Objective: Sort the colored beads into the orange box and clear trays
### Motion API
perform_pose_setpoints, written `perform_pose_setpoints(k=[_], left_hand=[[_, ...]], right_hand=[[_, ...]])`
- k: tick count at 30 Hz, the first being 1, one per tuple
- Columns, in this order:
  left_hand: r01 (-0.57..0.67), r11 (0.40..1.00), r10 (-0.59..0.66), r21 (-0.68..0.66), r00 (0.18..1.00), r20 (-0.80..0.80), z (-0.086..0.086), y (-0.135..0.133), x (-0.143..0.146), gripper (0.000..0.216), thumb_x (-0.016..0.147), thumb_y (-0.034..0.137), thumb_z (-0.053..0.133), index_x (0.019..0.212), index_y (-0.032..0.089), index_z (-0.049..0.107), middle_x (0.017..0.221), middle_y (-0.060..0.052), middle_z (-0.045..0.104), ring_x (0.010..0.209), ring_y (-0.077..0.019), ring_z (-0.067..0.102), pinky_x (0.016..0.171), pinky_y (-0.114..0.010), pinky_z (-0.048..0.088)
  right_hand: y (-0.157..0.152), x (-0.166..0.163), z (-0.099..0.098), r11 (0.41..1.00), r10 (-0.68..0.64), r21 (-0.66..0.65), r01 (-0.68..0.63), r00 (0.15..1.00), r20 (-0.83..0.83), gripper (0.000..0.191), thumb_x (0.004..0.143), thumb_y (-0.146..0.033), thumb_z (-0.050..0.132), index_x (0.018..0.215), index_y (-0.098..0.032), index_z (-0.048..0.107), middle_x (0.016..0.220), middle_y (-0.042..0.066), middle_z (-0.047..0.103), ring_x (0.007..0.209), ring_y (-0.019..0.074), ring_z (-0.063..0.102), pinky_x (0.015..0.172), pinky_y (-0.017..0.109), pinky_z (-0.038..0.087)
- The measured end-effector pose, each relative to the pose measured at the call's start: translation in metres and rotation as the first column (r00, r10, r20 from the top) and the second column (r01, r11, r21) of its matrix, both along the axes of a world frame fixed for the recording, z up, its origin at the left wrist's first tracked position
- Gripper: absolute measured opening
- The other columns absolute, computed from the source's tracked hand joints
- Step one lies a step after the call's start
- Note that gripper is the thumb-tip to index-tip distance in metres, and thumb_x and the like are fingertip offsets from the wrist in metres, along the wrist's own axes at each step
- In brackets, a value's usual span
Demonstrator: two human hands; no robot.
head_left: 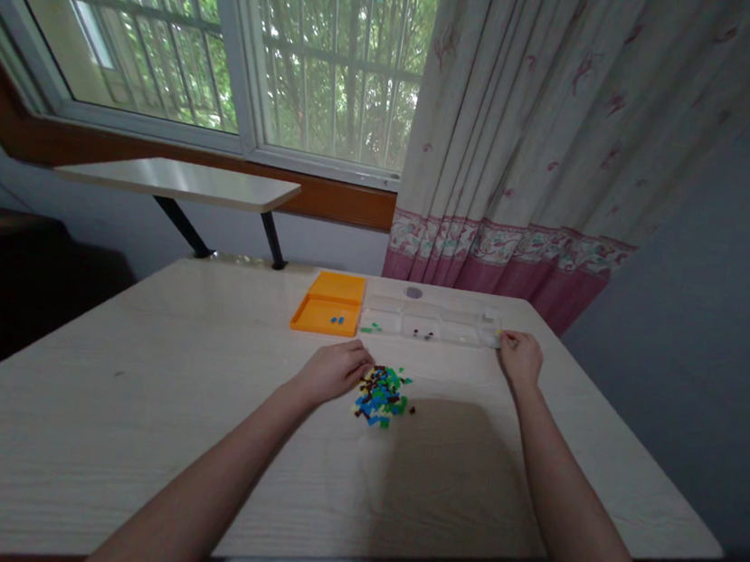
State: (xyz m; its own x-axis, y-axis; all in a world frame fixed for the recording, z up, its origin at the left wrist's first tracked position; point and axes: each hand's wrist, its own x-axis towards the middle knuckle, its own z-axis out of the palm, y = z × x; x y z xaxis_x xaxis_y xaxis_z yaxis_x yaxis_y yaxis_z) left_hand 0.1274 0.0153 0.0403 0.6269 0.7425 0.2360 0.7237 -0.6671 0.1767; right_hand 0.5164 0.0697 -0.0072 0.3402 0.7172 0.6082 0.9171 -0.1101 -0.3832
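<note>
A loose pile of small plastic building bricks (383, 395) in blue, green, dark brown and pale yellow lies on the table. My left hand (335, 371) rests at the pile's upper left edge, fingers curled together and touching it; whatever is between the fingertips is hidden. Farther right, my right hand (522, 356) pinches a small yellow brick (498, 332) over the right end of a clear compartment tray (449, 330). In that tray, a few green pieces (371, 327) lie in the left front compartment and several dark brown pieces (423, 334) in the one beside it.
Left of the clear tray stands an open orange box (314, 328) with a couple of blue pieces (337, 320) inside. A grey round object (414, 293) lies behind the tray. A raised shelf (189, 180) stands at the table's back left, near the window and curtain (497, 177).
</note>
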Motion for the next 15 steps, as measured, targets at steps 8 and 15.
perform_pose_setpoints(k=[8,15], left_hand=[[-0.029,1.000,0.029,-0.008,0.999,0.020,0.000,0.003,-0.003,0.025,0.085,0.029,0.036,0.088,0.020,0.059,0.086,-0.004,0.057,0.078,-0.0136,0.055,0.066,-0.022,0.040],[-0.060,0.997,0.060,-0.041,0.998,-0.002,0.004,0.007,-0.014,0.025,0.082,0.029,0.038,0.081,0.019,0.061,0.079,-0.004,0.059,0.071,-0.0139,0.055,0.062,-0.022,0.039]], right_hand=[[-0.003,-0.003,0.004,0.999,-0.013,0.030,0.012,1.000,0.012,0.035,0.077,-0.033,0.041,0.082,-0.011,0.067,0.082,0.013,0.061,0.075,0.0214,0.052,0.071,0.033,0.038],[-0.018,-0.069,0.022,0.904,0.398,0.140,-0.404,0.915,0.072,0.023,0.079,-0.029,0.047,0.081,-0.014,0.064,0.080,0.008,0.060,0.078,0.0190,0.052,0.075,0.034,0.041]])
